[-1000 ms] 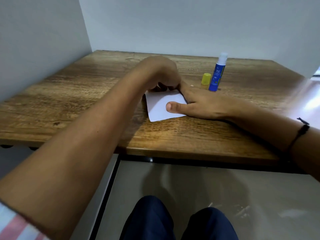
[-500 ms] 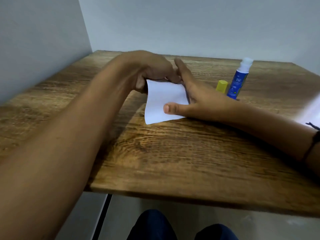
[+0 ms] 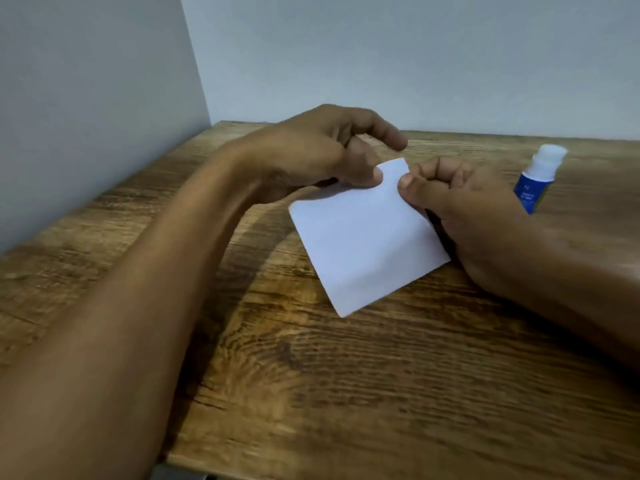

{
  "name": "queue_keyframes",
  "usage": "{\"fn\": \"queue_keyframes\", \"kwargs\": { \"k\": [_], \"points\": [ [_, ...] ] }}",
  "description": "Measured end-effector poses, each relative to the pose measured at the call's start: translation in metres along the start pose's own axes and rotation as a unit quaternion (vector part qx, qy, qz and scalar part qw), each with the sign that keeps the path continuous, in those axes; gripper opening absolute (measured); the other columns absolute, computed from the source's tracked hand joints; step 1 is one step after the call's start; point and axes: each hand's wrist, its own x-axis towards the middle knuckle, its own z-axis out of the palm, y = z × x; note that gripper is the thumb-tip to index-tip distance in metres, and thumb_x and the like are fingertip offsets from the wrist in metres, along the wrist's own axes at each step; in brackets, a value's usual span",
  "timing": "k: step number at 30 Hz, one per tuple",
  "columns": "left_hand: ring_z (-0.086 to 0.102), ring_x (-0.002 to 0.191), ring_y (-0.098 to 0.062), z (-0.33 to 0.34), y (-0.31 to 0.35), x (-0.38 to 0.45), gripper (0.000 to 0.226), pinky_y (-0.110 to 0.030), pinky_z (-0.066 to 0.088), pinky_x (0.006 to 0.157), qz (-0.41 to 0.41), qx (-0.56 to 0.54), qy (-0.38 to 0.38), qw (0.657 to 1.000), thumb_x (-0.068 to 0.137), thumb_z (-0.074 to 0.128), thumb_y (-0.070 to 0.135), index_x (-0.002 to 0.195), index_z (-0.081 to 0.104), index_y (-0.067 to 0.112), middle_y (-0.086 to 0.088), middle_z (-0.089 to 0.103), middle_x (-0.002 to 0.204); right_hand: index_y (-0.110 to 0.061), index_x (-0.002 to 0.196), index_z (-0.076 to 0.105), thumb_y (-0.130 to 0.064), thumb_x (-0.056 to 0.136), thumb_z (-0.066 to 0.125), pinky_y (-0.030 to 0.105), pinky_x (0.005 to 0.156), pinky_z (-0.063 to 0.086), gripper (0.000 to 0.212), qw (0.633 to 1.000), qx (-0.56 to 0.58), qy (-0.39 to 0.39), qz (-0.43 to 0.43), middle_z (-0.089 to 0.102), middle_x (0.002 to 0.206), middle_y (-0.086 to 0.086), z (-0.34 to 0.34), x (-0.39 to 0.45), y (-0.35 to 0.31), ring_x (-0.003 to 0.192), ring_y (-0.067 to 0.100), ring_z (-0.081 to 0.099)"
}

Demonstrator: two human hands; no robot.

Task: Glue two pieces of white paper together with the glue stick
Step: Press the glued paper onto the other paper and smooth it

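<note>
A: Half a second ago your right hand (image 3: 474,216) lay flat on the paper (image 3: 363,237), thumb pressing it to the table (image 3: 346,393). Now it's curled, thumb and fingers nipping the far right edge. Left hand (image 3: 332,150) has opened up some, thumb on the far edge, index finger up off the sheet

B: So pressing's over?

A: Looks like it — near corner's tipped up, you're lifting it, probably checking the bond. Can't tell one sheet from two here

B: Where's everything?

A: Paper sits between your hands, both clamped on its far end, near end free over the wood. Glue stick (image 3: 538,178) stands uncapped just beyond your right hand — not touching it
</note>
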Motion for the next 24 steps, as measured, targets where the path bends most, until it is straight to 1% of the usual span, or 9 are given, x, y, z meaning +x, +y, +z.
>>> {"fn": "queue_keyframes", "kwargs": {
  "k": [2,4,7,10,15,18,20,22,24],
  "points": [
    [0.059,0.069,-0.017,0.000,0.000,-0.001,0.022,-0.026,0.047,0.062,-0.011,0.045,-0.015,0.999,0.084,0.059,0.018,0.104,0.063,0.009,-0.012,0.065,0.077,-0.014,0.072,0.058,-0.015,0.084,0.062,0.028,0.056,0.046,0.012,1.000,-0.006,-0.001,-0.014,0.061,0.066,0.005,0.001,0.000,0.000,0.058,0.018,0.056],
    [0.052,0.058,-0.013,0.006,0.000,0.001,0.028,-0.023,0.040,0.054,-0.009,0.061,0.000,0.998,0.085,0.058,0.027,0.092,0.062,0.000,-0.011,0.059,0.070,-0.011,0.073,0.059,-0.013,0.083,0.063,0.034,0.062,0.039,0.010,0.999,-0.019,-0.007,-0.045,0.054,0.061,0.008,0.005,-0.003,-0.001,0.062,0.025,0.044],
    [0.035,0.038,-0.008,0.015,0.000,0.006,0.018,-0.017,0.025,0.040,0.007,0.058,0.030,0.998,0.087,0.056,0.019,0.073,0.054,0.007,0.006,0.045,0.043,-0.006,0.071,0.061,-0.012,0.080,0.066,0.035,0.070,0.033,0.012,0.996,-0.031,-0.007,-0.078,0.048,0.057,0.010,0.009,-0.005,-0.003,0.068,0.022,0.041],
    [0.035,0.034,-0.002,0.017,-0.003,0.010,0.020,-0.012,0.027,0.037,0.018,0.067,0.068,0.995,0.087,0.054,0.014,0.067,0.051,0.010,0.012,0.043,0.037,0.000,0.070,0.060,-0.015,0.080,0.067,0.036,0.068,0.038,0.019,0.996,-0.045,0.011,-0.076,0.053,0.068,0.017,0.012,-0.002,-0.004,0.070,0.022,0.047],
    [0.049,0.056,-0.006,-0.001,-0.014,0.011,0.018,-0.023,0.040,0.058,0.010,0.090,0.235,0.968,0.084,0.055,0.019,0.066,0.056,0.015,0.006,0.053,0.060,-0.007,0.064,0.056,-0.013,0.086,0.060,0.021,0.035,0.042,0.023,0.999,-0.030,0.018,-0.022,0.058,0.051,0.013,0.008,0.002,-0.003,0.035,0.017,0.053],
    [0.048,0.059,-0.009,-0.008,-0.017,0.007,0.023,-0.024,0.039,0.060,0.005,0.050,0.284,0.957,0.083,0.054,0.015,0.060,0.053,0.018,0.003,0.053,0.062,-0.005,0.067,0.054,-0.010,0.088,0.058,0.018,0.031,0.039,0.021,1.000,0.002,0.013,0.006,0.058,0.042,0.005,0.007,0.001,-0.004,0.032,0.014,0.053],
    [0.050,0.063,-0.013,-0.009,-0.016,0.003,0.021,-0.026,0.041,0.062,-0.031,0.061,0.227,0.971,0.084,0.053,0.011,0.063,0.053,0.015,-0.001,0.053,0.065,0.001,0.071,0.054,-0.011,0.088,0.056,0.020,0.032,0.039,0.021,1.000,0.011,0.027,0.003,0.059,0.045,0.006,0.007,0.001,-0.002,0.035,0.017,0.053],
    [0.054,0.068,-0.018,-0.009,-0.015,-0.004,0.014,-0.030,0.048,0.062,-0.085,0.100,0.095,0.987,0.083,0.053,0.006,0.070,0.054,0.008,-0.009,0.055,0.071,0.009,0.082,0.056,-0.015,0.087,0.056,0.023,0.040,0.037,0.025,0.999,0.002,0.053,0.000,0.059,0.060,0.014,0.006,0.001,-0.001,0.049,0.024,0.052],
    [0.054,0.069,-0.018,-0.004,-0.013,-0.008,0.012,-0.028,0.048,0.063,-0.099,0.145,0.036,0.984,0.084,0.054,0.010,0.072,0.056,0.006,-0.010,0.056,0.073,0.012,0.089,0.057,-0.020,0.086,0.058,0.024,0.047,0.038,0.032,0.997,-0.026,0.067,-0.006,0.058,0.074,0.018,0.006,0.001,-0.001,0.060,0.023,0.052]
  ]
}}
